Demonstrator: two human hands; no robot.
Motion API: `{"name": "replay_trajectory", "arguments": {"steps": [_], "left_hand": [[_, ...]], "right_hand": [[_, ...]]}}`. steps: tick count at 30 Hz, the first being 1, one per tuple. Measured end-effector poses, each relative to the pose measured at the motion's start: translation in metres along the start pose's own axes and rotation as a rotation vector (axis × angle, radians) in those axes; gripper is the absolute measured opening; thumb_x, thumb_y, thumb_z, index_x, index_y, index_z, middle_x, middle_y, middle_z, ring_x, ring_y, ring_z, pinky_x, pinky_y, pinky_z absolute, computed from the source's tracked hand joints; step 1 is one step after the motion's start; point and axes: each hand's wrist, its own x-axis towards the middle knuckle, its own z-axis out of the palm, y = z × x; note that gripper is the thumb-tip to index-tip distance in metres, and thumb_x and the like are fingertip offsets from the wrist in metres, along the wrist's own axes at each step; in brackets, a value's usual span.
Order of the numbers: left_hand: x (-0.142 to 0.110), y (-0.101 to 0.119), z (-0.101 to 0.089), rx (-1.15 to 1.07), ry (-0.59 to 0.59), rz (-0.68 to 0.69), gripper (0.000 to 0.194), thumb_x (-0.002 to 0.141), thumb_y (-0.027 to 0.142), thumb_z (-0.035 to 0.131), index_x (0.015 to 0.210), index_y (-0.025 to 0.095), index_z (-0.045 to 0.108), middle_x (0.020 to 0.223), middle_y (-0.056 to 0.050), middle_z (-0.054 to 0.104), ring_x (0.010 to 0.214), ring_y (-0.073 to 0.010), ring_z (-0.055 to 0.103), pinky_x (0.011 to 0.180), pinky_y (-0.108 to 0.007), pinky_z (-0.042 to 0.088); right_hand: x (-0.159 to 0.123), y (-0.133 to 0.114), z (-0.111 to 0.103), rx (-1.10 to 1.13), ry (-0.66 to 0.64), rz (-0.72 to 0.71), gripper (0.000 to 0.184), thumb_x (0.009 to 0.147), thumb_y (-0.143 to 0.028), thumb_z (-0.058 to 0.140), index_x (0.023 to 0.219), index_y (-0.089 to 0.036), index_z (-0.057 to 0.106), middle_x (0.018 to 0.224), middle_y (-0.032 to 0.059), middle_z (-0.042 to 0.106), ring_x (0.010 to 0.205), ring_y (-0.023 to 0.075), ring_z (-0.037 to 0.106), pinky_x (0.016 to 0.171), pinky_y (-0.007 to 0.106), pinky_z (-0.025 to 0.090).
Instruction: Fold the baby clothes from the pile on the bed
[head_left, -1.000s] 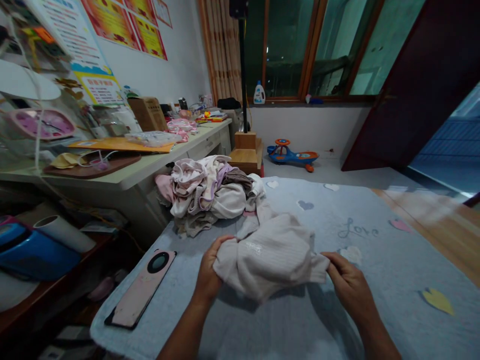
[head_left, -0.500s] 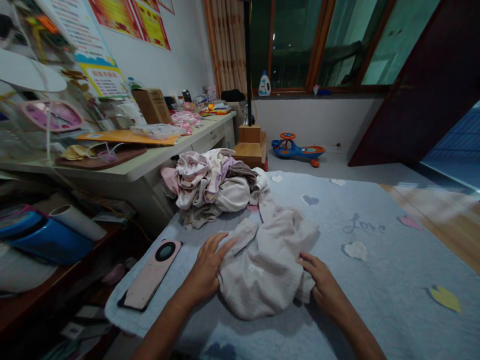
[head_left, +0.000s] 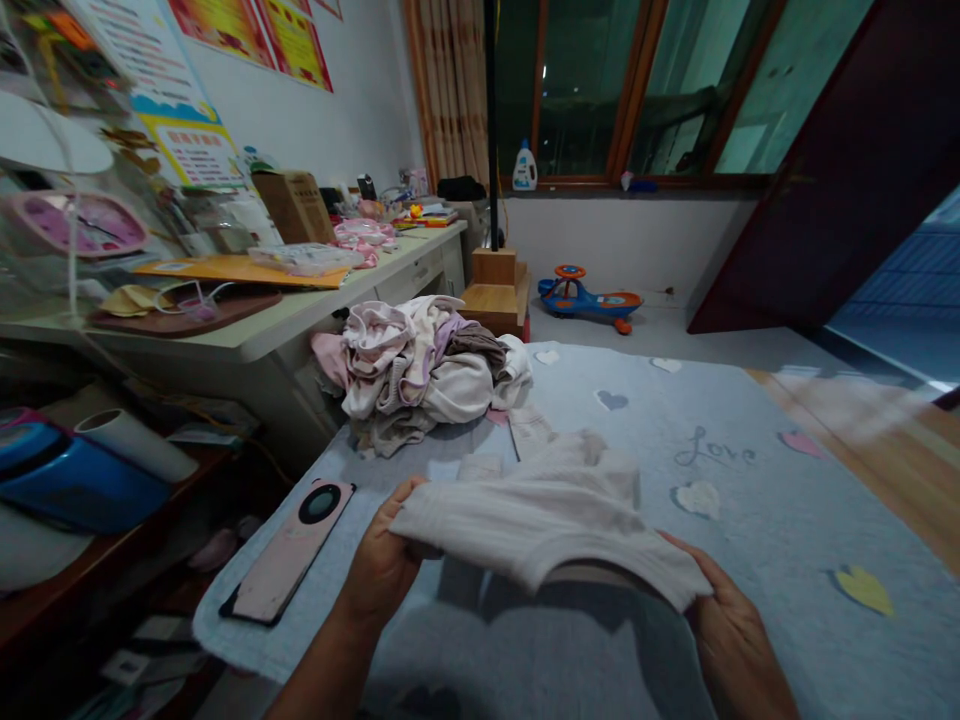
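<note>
My left hand (head_left: pixel 382 570) and my right hand (head_left: pixel 731 625) both grip a cream ribbed cotton garment (head_left: pixel 551 510), holding it spread and raised above the grey-blue heart-patterned mat (head_left: pixel 780 530). A sleeve or flap of it lies on the mat behind the lifted fold. Farther ahead, a heap of pink, white and grey clothes (head_left: pixel 412 365) rests on the mat. A smartphone in a pink case (head_left: pixel 289 550) lies left of my left hand, close to the mat's edge.
A white desk (head_left: pixel 247 335) crowded with a folder, clock and box runs along the left. Below it stands a shelf holding a blue object (head_left: pixel 79 480). Ahead are a wooden step (head_left: pixel 491 305), a blue ride-on toy (head_left: pixel 589 298), and a dark open door (head_left: pixel 817 170).
The garment, bunched on the mat under my hands before, is now lifted and stretched out between them. My hands have moved up and apart.
</note>
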Motion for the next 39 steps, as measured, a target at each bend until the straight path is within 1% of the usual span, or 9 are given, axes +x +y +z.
{"name": "replay_trajectory", "arguments": {"steps": [7, 11, 15, 21, 26, 29, 33, 36, 39], "left_hand": [[0.014, 0.053, 0.013, 0.323, 0.26, 0.232, 0.024, 0.077, 0.036, 0.07, 0.089, 0.021, 0.054, 0.06, 0.007, 0.052, 0.044, -0.0074, 0.044, 0.041, -0.016, 0.034], [0.029, 0.096, 0.022, 0.544, 0.215, 0.41, 0.026, 0.068, 0.025, 0.072, 0.088, 0.019, 0.058, 0.069, 0.005, 0.058, 0.053, -0.007, 0.049, 0.047, -0.015, 0.037], [0.054, 0.125, 0.026, 0.649, 0.159, 0.331, 0.023, 0.068, 0.029, 0.068, 0.087, 0.019, 0.059, 0.057, 0.008, 0.049, 0.042, -0.0062, 0.037, 0.04, -0.016, 0.028], [0.102, 0.087, 0.009, 0.95, -0.113, 0.091, 0.023, 0.073, 0.036, 0.058, 0.084, 0.017, 0.065, 0.064, 0.003, 0.055, 0.056, -0.0138, 0.051, 0.051, -0.022, 0.04], [0.108, 0.04, -0.008, 1.272, -0.29, 0.195, 0.02, 0.065, 0.025, 0.061, 0.081, 0.018, 0.072, 0.085, -0.005, 0.066, 0.087, -0.0224, 0.058, 0.075, -0.028, 0.045], [0.105, 0.037, -0.01, 1.19, -0.39, 0.09, 0.031, 0.068, 0.027, 0.063, 0.096, 0.019, 0.072, 0.078, -0.002, 0.066, 0.074, -0.0194, 0.058, 0.067, -0.025, 0.044], [0.12, 0.052, -0.001, 1.01, -0.533, -0.068, 0.025, 0.075, 0.039, 0.062, 0.08, 0.016, 0.071, 0.072, 0.0, 0.065, 0.068, -0.0177, 0.058, 0.062, -0.024, 0.043], [0.139, 0.056, 0.016, 1.063, -0.281, 0.077, 0.031, 0.081, 0.043, 0.057, 0.082, 0.015, 0.07, 0.077, -0.002, 0.067, 0.073, -0.0204, 0.061, 0.067, -0.027, 0.046], [0.141, 0.043, 0.037, 1.233, 0.146, 0.421, 0.033, 0.084, 0.031, 0.055, 0.111, 0.014, 0.064, 0.103, -0.009, 0.068, 0.096, -0.0256, 0.062, 0.086, -0.036, 0.047]], "right_hand": [[0.015, -0.069, -0.031, -0.056, 0.214, -0.235, 0.04, 0.08, -0.058, 0.06, 0.095, -0.022, 0.073, 0.094, 0.0069, 0.075, 0.092, 0.0261, 0.069, 0.073, 0.031, 0.057], [0.023, -0.111, -0.056, 0.056, 0.209, -0.247, 0.039, 0.074, -0.059, 0.068, 0.087, -0.023, 0.068, 0.072, 0.0028, 0.069, 0.06, 0.0192, 0.063, 0.047, 0.026, 0.049], [0.035, -0.145, -0.065, -0.019, 0.198, -0.24, 0.04, 0.066, -0.058, 0.075, 0.081, -0.022, 0.066, 0.062, 0.0007, 0.063, 0.048, 0.0153, 0.054, 0.037, 0.023, 0.04], [0.092, -0.116, -0.043, -0.334, -0.072, -0.265, 0.033, 0.074, -0.051, 0.062, 0.076, -0.019, 0.066, 0.062, 0.0006, 0.062, 0.056, 0.0155, 0.055, 0.048, 0.024, 0.041], [0.114, -0.071, -0.039, -0.563, -0.364, -0.303, 0.027, 0.078, -0.04, 0.053, 0.08, -0.019, 0.07, 0.075, 0.002, 0.069, 0.072, 0.0194, 0.062, 0.062, 0.027, 0.046], [0.113, -0.073, -0.048, -0.604, -0.426, -0.331, 0.029, 0.079, -0.041, 0.052, 0.076, -0.02, 0.071, 0.075, 0.0023, 0.07, 0.072, 0.0203, 0.062, 0.064, 0.028, 0.046], [0.125, -0.097, -0.061, -0.528, -0.525, -0.214, 0.03, 0.074, -0.048, 0.062, 0.072, -0.02, 0.073, 0.073, 0.0025, 0.071, 0.07, 0.0202, 0.062, 0.061, 0.027, 0.046], [0.15, -0.111, -0.066, -0.435, -0.522, -0.11, 0.033, 0.071, -0.05, 0.065, 0.074, -0.018, 0.073, 0.07, 0.003, 0.07, 0.065, 0.0194, 0.061, 0.058, 0.028, 0.046], [0.174, -0.111, -0.059, -0.528, -0.031, -0.321, 0.03, 0.075, -0.043, 0.059, 0.079, -0.016, 0.071, 0.074, 0.0061, 0.069, 0.07, 0.0198, 0.059, 0.066, 0.031, 0.046]]}}
